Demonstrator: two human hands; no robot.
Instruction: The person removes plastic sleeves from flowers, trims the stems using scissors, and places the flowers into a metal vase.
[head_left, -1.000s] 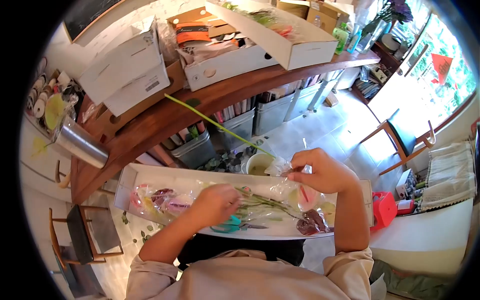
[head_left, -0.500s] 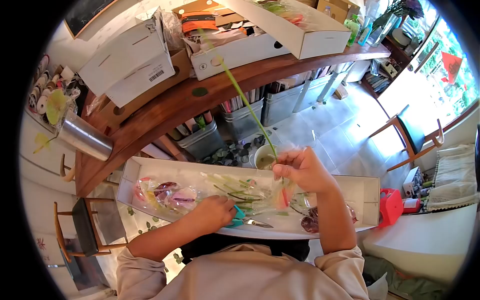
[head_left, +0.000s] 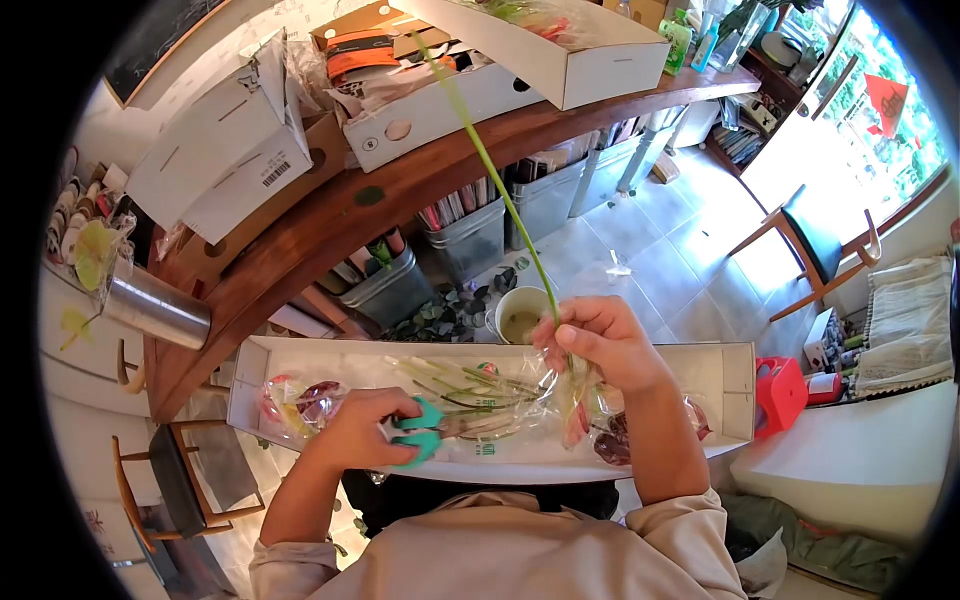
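My left hand (head_left: pixel 375 428) grips teal-handled scissors (head_left: pixel 422 432) over the left middle of a long white box (head_left: pixel 510 467); their blades are blurred. In my right hand (head_left: pixel 605 335), above the box's right half, a long green stem (head_left: pixel 500 185) is pinched and leans up and away to the left. Clear wrapping with a pinkish-red flower (head_left: pixel 575 425) hangs below that hand. Inside the box lie cut stems (head_left: pixel 465 385) in clear plastic, wrapped pink and yellow flowers (head_left: pixel 285 400) at the left and dark red blooms (head_left: pixel 612 445) at the right.
Beyond the box, a curved wooden counter (head_left: pixel 400 190) carries white cartons (head_left: pixel 430 115) and a metal vase (head_left: pixel 155 305). A white bucket (head_left: pixel 522 315) and grey bins (head_left: pixel 470 240) stand on the floor. A red plastic container (head_left: pixel 780 397) is right of the box, with chairs (head_left: pixel 815 235) farther off.
My left hand has moved left with the scissors, whose handles are now spread and turned. My right hand still holds the stem in nearly the same place. The camera view has shifted slightly.
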